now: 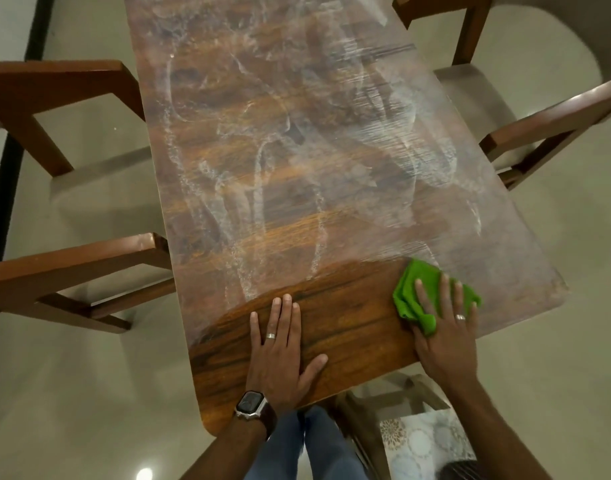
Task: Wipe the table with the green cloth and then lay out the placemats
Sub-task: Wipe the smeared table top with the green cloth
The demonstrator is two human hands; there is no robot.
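A long wooden table (297,161) runs away from me, covered in whitish smears except for a clean dark arc along its near end. The green cloth (415,292) lies bunched at the near right part of the top. My right hand (444,329) presses flat on it with straight, spread fingers. My left hand (281,348) rests palm down on the clean wood near the front edge, fingers straight, a watch on the wrist. Patterned placemats (422,441) lie on a seat below the table's near right corner, partly hidden by my right forearm.
Two wooden chairs (72,265) stand along the left side and two more (553,126) along the right, their backs close to the table edges. Another chair (370,431) sits under the near end beside my legs. Pale tiled floor surrounds everything.
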